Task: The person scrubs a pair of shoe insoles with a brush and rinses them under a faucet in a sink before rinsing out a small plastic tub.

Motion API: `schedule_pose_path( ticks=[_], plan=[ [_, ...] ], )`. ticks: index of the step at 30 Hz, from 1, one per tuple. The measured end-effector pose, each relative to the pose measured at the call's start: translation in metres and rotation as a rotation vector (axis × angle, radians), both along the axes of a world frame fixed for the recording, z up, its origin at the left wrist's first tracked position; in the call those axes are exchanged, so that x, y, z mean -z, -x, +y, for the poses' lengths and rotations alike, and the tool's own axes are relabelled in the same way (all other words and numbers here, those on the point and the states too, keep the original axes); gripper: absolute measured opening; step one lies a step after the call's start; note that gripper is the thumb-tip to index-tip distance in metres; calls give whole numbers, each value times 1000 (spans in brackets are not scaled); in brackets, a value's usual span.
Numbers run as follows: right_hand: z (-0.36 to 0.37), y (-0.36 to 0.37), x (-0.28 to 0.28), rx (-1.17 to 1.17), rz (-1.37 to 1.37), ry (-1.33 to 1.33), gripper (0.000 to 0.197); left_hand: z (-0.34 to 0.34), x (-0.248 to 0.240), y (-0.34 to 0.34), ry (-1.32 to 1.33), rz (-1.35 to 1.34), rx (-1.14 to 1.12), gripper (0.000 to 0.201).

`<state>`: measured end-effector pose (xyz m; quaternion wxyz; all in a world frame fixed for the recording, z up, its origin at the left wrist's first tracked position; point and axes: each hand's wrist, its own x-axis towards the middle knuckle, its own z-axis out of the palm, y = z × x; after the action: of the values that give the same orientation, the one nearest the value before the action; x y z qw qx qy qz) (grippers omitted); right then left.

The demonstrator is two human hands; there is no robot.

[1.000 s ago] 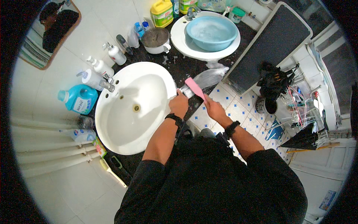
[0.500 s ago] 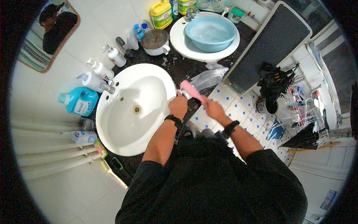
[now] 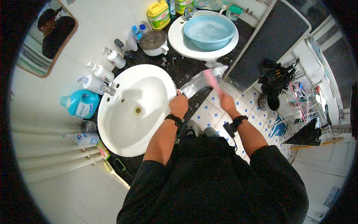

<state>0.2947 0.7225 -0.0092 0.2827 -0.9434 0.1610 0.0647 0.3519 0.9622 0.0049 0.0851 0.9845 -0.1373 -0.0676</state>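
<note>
Wet black counter (image 3: 175, 70), tiled floor (image 3: 203, 114)

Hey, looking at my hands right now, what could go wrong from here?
The clear, soapy-looking plastic piece could slide off the dark counter, as the left hand seems to steady only its near end. The pink tool, motion-blurred in the right hand, might slip and drop onto the tiled floor.

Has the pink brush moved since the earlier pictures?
Yes: the pink brush has moved rightward, away from the near sink and closer to the blue basin.
</note>
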Motion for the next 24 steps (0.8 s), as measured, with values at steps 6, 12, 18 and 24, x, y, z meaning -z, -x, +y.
schedule_pose_path(
  ticks=[6,12,18,24],
  plan=[
    [-13,0,23,-16,-96,95,37,-7,-3,-5,-48,52,16,65],
    [12,14,4,-105,-139,-32,38,0,-6,-3,-35,28,54,65],
    [-12,-10,2,31,-83,11,34,3,-6,-3,-42,-24,44,65],
    [69,20,-57,-269,140,-34,39,11,-14,-7,-81,-1,39,58]
  ],
)
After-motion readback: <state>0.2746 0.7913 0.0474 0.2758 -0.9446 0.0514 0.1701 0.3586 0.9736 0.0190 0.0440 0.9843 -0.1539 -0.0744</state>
